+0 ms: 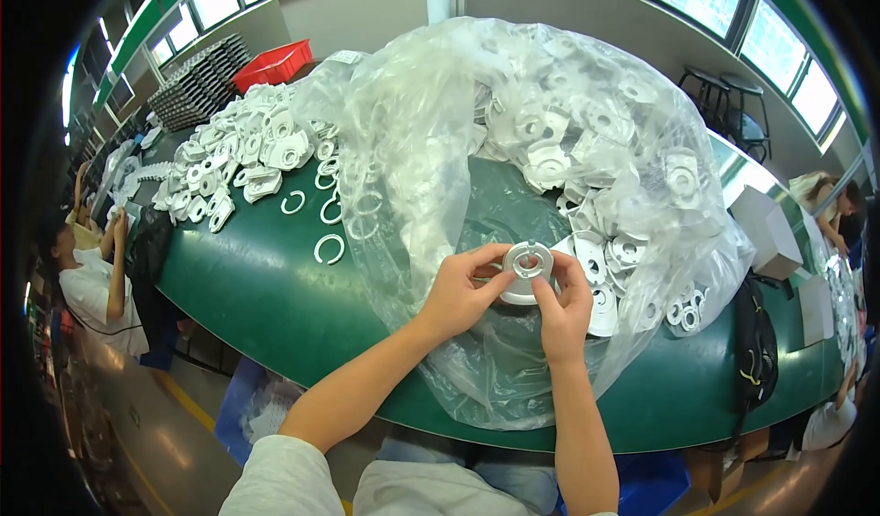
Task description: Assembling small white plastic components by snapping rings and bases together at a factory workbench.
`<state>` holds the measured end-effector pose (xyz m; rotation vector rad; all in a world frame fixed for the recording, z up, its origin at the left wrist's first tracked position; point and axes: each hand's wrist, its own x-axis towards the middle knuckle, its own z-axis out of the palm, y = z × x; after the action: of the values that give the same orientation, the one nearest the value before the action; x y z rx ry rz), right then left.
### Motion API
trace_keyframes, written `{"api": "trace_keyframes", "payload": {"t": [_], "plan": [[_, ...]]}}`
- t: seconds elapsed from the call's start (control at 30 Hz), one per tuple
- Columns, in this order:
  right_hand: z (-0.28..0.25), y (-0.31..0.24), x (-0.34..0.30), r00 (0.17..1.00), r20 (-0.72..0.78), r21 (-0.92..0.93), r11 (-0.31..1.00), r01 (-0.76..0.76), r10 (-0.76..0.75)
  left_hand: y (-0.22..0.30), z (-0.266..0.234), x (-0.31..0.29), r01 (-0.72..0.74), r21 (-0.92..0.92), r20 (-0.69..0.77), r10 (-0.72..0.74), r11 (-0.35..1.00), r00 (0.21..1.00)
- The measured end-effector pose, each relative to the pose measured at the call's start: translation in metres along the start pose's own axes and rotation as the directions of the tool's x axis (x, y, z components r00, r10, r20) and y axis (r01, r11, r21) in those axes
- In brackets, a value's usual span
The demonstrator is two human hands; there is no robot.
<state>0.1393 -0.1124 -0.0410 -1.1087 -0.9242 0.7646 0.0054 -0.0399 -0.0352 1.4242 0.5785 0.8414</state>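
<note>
Holding a round white plastic part (527,268) between both hands over the clear plastic bag (440,131): left hand (461,291) pinching its left edge, right hand (561,305) clamped on its right edge, fingers closed on it. Just right of the part, more white parts (605,268) in the bag. Left of the bag, loose white rings (329,249) on the green tabletop (257,287).

Bare green tabletop (266,296) lies open along the near edge, left of the clear plastic bag (431,149). Loose white C-rings (329,249) dot it. A white parts heap (247,145) blocks the far-left edge; the bag covers the middle.
</note>
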Motion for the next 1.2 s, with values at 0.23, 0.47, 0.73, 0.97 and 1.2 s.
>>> {"api": "trace_keyframes", "payload": {"t": [0.23, 0.47, 0.73, 0.97, 1.2], "plan": [[-0.001, 0.001, 0.003, 0.998, 0.060, 0.189, 0.982, -0.021, 0.010, 0.013, 0.006, -0.007, -0.247, 0.365, 0.083, 0.232, 0.898, 0.969], [0.001, 0.002, 0.002, 0.998, 0.052, 0.292, 0.955, -0.059, 0.046, 0.014, 0.008, -0.006, -0.273, 0.345, 0.052, 0.272, 0.898, 0.961], [0.003, 0.001, -0.003, 0.997, 0.061, 0.200, 0.979, 0.032, -0.045, 0.012, 0.013, -0.010, -0.249, 0.393, 0.013, 0.265, 0.885, 0.964], [0.015, -0.008, -0.011, 0.995, -0.037, 0.028, 0.996, 0.089, -0.088, 0.011, 0.018, -0.015, -0.205, 0.364, -0.069, 0.246, 0.908, 0.967], [0.010, 0.007, 0.001, 0.995, 0.042, 0.334, 0.937, -0.104, 0.095, -0.006, 0.010, -0.004, -0.046, 0.022, -0.118, 0.048, 0.999, 0.992]]}}
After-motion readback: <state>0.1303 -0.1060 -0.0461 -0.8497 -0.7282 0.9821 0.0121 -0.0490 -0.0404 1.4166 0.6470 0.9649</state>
